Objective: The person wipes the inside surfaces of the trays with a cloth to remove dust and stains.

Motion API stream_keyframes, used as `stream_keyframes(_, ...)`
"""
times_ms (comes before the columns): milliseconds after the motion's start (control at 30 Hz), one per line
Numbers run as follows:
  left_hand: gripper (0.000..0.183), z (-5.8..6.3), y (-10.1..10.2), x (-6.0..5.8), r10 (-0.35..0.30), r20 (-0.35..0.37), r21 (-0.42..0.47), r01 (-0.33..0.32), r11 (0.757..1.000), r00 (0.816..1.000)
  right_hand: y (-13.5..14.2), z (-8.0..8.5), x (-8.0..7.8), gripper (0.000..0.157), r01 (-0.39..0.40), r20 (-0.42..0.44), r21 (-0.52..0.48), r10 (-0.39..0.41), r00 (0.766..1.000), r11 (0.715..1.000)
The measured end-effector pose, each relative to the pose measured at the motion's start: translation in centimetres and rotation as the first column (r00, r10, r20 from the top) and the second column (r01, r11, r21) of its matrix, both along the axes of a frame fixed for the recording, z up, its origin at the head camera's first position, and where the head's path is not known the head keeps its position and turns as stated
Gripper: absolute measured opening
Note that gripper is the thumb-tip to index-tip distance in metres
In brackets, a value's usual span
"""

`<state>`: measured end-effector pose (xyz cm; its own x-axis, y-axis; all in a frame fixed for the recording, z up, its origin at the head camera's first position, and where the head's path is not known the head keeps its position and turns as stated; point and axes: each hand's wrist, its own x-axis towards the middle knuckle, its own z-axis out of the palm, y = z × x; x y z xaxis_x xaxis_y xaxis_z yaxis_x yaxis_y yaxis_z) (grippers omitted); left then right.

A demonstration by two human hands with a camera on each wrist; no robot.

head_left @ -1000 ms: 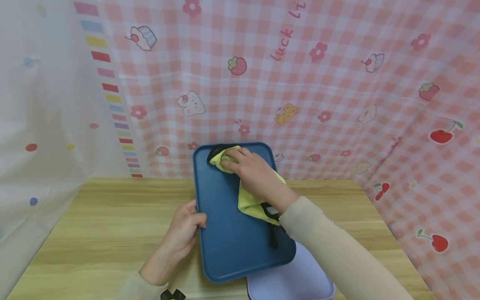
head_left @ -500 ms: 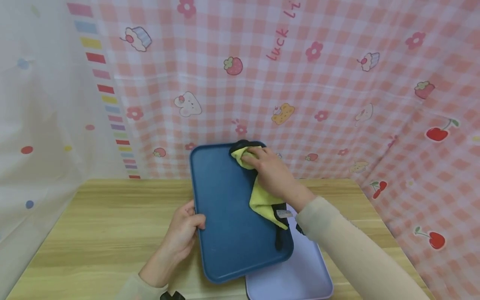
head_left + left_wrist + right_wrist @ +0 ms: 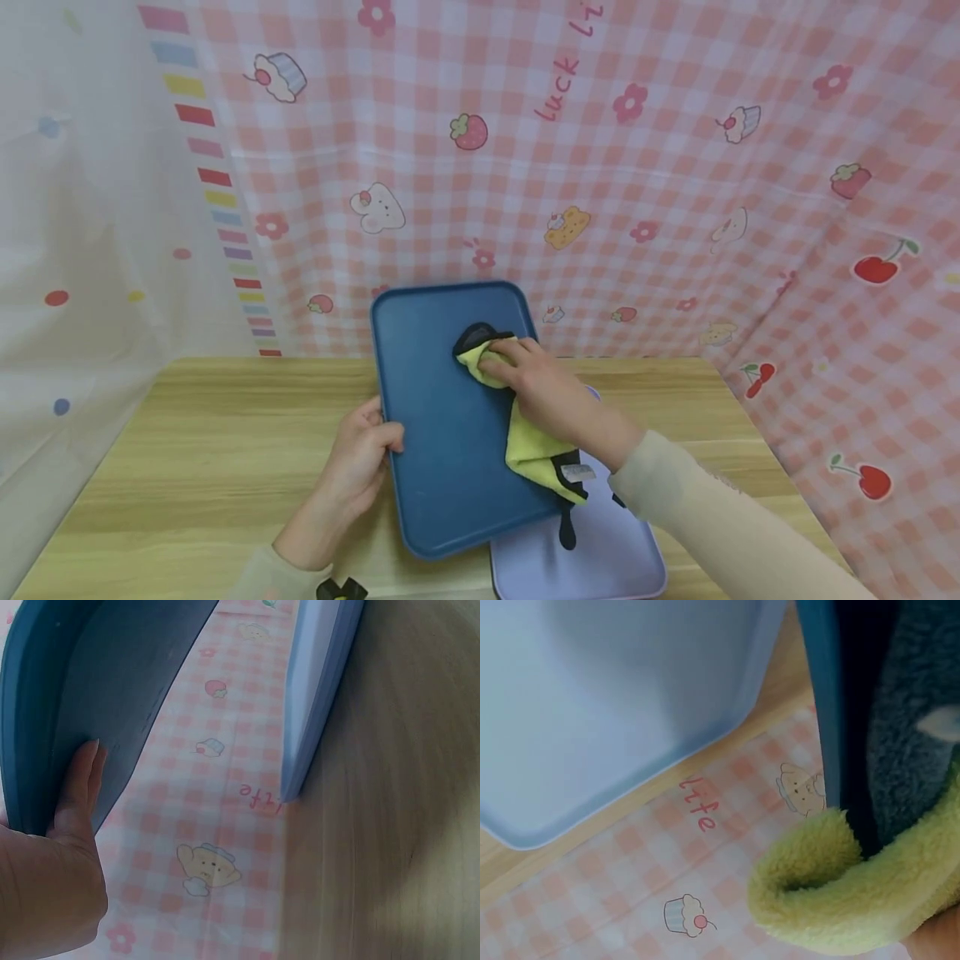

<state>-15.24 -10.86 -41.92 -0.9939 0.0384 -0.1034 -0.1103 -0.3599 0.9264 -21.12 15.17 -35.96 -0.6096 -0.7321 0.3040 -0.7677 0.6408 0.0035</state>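
My left hand (image 3: pixel 362 450) grips the left edge of a dark blue rectangular tray (image 3: pixel 442 467), thumb over the rim and the other fingers behind it. The tray is tilted up, its inner face toward me. In the left wrist view the fingers lie along the underside of the tray (image 3: pixel 112 682). My right hand (image 3: pixel 551 392) pinches a yellow and dark grey cleaning cloth (image 3: pixel 536 442) and presses a bunched part onto the tray's upper right. The cloth's loose end with a white tag hangs over the tray's right edge. The right wrist view shows the fluffy cloth (image 3: pixel 832 892) close up.
A lavender tray (image 3: pixel 600 550) lies on the wooden table (image 3: pixel 225 467), partly behind the blue tray. A pink checked curtain (image 3: pixel 420 167) stands at the back and right, a white dotted one (image 3: pixel 90 208) at the left. A black bow-like piece (image 3: pixel 342 589) shows near the left sleeve.
The right hand with the cloth has moved right along the tray's top, then down toward me. The left hand keeps its hold, and the tray has shifted slightly left.
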Motion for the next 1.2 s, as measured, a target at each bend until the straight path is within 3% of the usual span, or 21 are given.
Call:
stream_keyframes(567,0.056,0.0,-0.2,-0.3,-0.026,0.008,-0.016,0.027,1.0,1.0,1.7,-0.1,4.3,0.054,-0.099,0.058,0.072,0.095,0.994,0.992)
stream_keyframes(1000,0.059,0.3,-0.3,-0.3,-0.021,0.014,0.006,0.021,1.0,1.0,4.0,-0.2,6.5,0.054,-0.149,0.1,0.099,0.139,0.985,0.984)
stream_keyframes(1200,0.069,0.2,-0.6,-0.3,-0.026,0.017,0.01,0.026,1.0,1.0,4.8,-0.2,7.5,0.052,-0.177,0.106,0.105,0.166,0.98,0.979)
